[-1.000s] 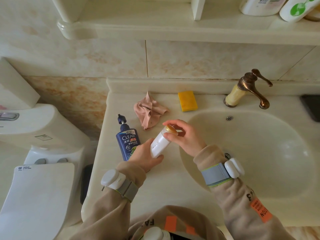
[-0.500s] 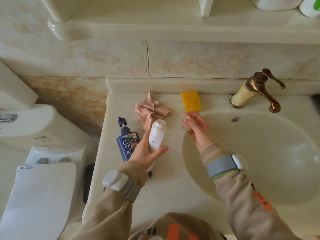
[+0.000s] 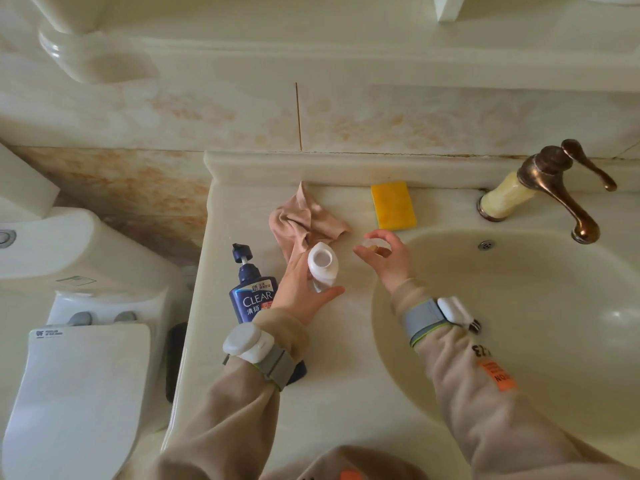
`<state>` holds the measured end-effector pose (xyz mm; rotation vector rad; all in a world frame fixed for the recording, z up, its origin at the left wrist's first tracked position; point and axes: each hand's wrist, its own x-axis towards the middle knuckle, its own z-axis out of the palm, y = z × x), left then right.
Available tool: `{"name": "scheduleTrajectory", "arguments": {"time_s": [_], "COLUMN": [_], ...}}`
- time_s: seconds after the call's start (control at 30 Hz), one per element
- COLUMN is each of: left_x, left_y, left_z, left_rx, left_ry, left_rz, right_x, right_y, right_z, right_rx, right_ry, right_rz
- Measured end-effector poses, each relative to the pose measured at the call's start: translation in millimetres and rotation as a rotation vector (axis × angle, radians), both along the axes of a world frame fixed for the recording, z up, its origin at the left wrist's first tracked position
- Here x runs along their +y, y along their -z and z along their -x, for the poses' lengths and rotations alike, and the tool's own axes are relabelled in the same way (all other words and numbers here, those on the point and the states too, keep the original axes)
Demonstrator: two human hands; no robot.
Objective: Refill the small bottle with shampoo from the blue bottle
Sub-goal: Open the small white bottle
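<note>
My left hand [image 3: 300, 289] grips the small white bottle [image 3: 322, 266], upright on the counter with its mouth uncovered and facing up. To its right, my right hand [image 3: 384, 258] pinches the bottle's small gold-and-clear cap [image 3: 374, 245] just above the counter near the basin's left rim. The blue pump bottle marked CLEAR [image 3: 252, 289] stands to the left of my left hand, partly hidden behind my wrist.
A crumpled pink cloth [image 3: 304, 220] lies behind the small bottle and a yellow sponge [image 3: 393, 205] near the back ledge. The bronze faucet [image 3: 550, 188] stands over the basin [image 3: 519, 327] at right. A toilet [image 3: 69, 358] sits left of the counter edge.
My right hand took the cap off the small bottle and carried it to the right. My left hand tipped the bottle from slanted to upright and lowered it onto the counter.
</note>
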<state>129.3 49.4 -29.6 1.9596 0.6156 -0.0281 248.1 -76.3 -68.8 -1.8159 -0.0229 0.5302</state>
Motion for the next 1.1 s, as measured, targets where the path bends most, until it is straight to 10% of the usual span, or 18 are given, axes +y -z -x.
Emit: {"name": "scheduleTrajectory", "arguments": {"time_s": [0.7, 1.1], "left_x": [-5.3, 4.0], "left_y": [12.0, -12.6], "left_z": [-6.7, 22.7], "left_rx": [0.002, 0.084], "left_ry": [0.005, -0.18], "left_rz": [0.026, 0.0], "right_x": [9.0, -23.2], "right_y": [35.1, 25.1], "right_z": [7.0, 45.8], "right_rx": [-0.133, -0.284], "right_ry": [-0.193, -0.029], "right_rz": [0.367, 0.241]}}
